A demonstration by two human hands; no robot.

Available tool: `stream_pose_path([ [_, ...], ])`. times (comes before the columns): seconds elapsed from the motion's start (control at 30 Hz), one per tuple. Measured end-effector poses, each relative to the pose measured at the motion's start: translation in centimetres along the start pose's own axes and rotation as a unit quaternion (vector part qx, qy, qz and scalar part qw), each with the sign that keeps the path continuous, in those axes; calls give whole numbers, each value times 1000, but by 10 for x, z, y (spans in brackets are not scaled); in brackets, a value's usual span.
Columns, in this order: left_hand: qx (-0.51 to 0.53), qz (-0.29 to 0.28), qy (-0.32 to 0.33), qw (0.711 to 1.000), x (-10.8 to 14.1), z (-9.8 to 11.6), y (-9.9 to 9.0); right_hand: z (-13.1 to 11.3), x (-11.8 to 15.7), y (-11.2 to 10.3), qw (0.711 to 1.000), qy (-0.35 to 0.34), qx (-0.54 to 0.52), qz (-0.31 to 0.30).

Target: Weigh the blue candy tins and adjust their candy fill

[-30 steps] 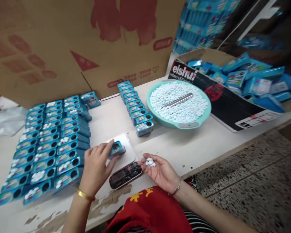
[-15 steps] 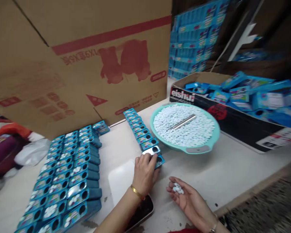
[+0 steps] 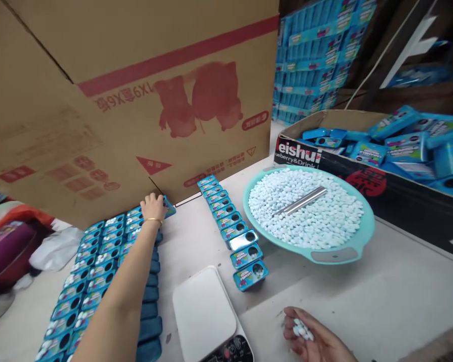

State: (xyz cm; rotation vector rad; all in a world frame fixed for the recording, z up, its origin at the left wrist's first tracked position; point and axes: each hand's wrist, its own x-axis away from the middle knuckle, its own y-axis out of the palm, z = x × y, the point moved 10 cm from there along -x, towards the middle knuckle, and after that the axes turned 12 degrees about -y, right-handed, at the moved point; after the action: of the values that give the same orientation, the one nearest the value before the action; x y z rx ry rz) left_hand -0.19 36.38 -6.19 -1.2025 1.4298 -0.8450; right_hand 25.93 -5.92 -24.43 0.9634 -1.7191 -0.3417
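Note:
My left hand (image 3: 153,207) reaches to the far end of the rows of filled blue tins (image 3: 94,274), by the cardboard box. Its fingers are curled over a blue tin (image 3: 168,206) there, partly covering it. My right hand (image 3: 319,342) is cupped palm up near the front edge, with a few small pale candies (image 3: 302,330) in it. A single line of blue tins (image 3: 226,218) with round openings runs along the middle. The two nearest tins stand slightly apart from the others. To the right, a turquoise colander-like bowl (image 3: 367,221) is full of pale candies, with a metal scoop (image 3: 304,201) lying on them.
A white scale (image 3: 204,309) lies between the tin rows and my right hand. The large cardboard box (image 3: 117,115) walls off the back left. An open carton (image 3: 407,213) of blue tins stands at the right, with stacked blue packs (image 3: 317,60) behind.
My left hand has left the nearest tins of the middle line and moved far left to the tin by the box. My right hand still holds the candies; the view has shifted.

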Motion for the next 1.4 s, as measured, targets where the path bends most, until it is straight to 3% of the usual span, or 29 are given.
stream_pose_path([
  [0.23, -31, 15, 24, 999, 13, 9, 0, -5, 6, 15, 1000, -23, 8, 13],
  [0.47, -42, -1, 115, 992, 39, 33, -43, -9, 12, 15, 999, -44, 16, 6],
  [0.57, -49, -37, 158, 986, 86, 34, -73, -9, 16, 12, 998, -42, 35, 8],
  [0.73, -30, -97, 267, 958, 213, 51, -120, 2, 26, 17, 997, -17, 75, -34],
  [0.87, -9, -157, 300, 941, 285, 71, -119, 9, 39, 25, 993, 0, 96, -74],
  [1.0, 1, -174, 300, 938, 302, 76, -108, 7, 49, 26, 990, 2, 110, -84],
  [1.13, 125, -134, 246, 952, 294, 48, -130, 5, 53, 18, 991, 3, 113, -68],
  [1.27, 304, -61, 83, 947, 303, -20, -152, 4, 54, 7, 985, -12, 156, -66],
  [1.33, 355, -33, 2, 934, 322, -53, -145, 5, 55, 4, 979, -14, 189, -75],
  [1.4, 395, -43, -67, 915, 346, -77, -121, 7, 56, 6, 971, -7, 224, -85],
])
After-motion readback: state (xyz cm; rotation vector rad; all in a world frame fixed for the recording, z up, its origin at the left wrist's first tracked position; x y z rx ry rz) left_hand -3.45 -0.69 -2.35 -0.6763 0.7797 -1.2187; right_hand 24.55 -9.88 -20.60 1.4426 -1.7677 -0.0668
